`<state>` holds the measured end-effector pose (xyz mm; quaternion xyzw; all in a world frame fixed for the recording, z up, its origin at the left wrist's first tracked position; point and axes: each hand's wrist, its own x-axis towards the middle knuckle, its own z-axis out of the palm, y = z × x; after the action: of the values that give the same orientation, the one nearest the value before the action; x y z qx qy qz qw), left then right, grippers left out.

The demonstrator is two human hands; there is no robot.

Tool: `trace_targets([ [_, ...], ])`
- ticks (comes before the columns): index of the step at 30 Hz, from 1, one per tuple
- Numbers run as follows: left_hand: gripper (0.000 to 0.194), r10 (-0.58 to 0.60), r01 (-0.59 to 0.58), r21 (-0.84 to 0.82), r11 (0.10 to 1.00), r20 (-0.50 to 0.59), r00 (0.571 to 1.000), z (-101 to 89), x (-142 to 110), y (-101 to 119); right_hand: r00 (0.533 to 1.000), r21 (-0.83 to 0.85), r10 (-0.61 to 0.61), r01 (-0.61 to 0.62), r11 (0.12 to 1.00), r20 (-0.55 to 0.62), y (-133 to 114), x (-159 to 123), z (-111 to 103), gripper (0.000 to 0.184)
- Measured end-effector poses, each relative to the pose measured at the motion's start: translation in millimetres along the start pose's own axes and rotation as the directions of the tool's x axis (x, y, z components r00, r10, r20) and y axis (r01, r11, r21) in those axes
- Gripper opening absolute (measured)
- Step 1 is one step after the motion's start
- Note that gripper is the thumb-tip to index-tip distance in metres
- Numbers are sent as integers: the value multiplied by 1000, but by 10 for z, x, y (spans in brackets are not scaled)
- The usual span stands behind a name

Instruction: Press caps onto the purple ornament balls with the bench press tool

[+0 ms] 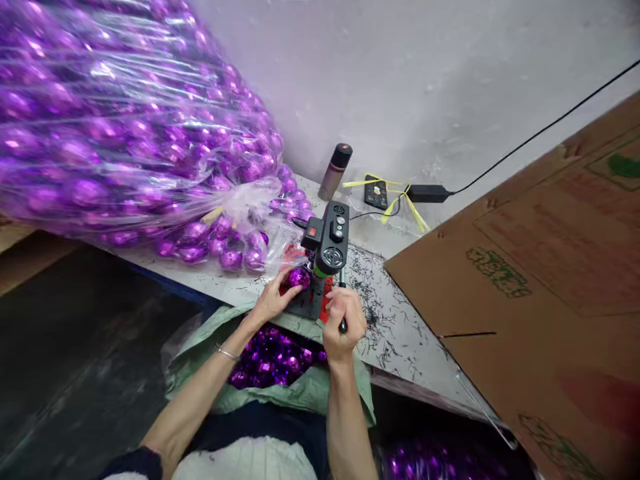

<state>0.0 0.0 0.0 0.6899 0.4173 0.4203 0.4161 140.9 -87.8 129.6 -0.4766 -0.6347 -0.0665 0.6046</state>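
My left hand [273, 297] grips a shiny purple ball [299, 278] between thumb and fingers, up against a small black bench machine [334, 237]. My right hand [345, 319] is wrapped round the machine's lever handle [343, 326], a dark grip on a metal rod. Under the machine is a dark base plate [305, 303] with red material [326, 297] around it. Just below the table edge, an open green sack [200, 357] holds many purple shiny pieces [275, 357]. The contact between ball and machine is partly hidden.
A big clear bag of purple balls [125, 133] fills the left. Behind the machine stand a bottle [335, 172], a phone-like black item [376, 193], yellow strips [417, 212] and a power adapter [427, 193]. Dark scraps [380, 327] litter the table. A cardboard box [550, 280] leans in at right.
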Motion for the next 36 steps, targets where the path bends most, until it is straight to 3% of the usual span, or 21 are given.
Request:
trace_targets([
  [9,56,193,-182,295,938,-6,981,59,-58,30,1000,-14,1,-1,1000,3,3,-6,10,26],
  [17,53,254,-238,239,941,-38,967,76,-83,45,1000,-2,19,-19,1000,-13,10,-27,19,26],
  [23,50,288,-283,230,931,10,958,111,-51,71,999,-6,29,-29,1000,-13,21,-57,29,27],
  [31,56,202,-198,207,958,2,979,153,-43,73,999,-6,31,-31,999,-10,17,-72,26,26],
  [36,57,84,-80,80,994,-59,995,152,-56,60,999,1,35,-35,999,0,33,-90,20,26],
])
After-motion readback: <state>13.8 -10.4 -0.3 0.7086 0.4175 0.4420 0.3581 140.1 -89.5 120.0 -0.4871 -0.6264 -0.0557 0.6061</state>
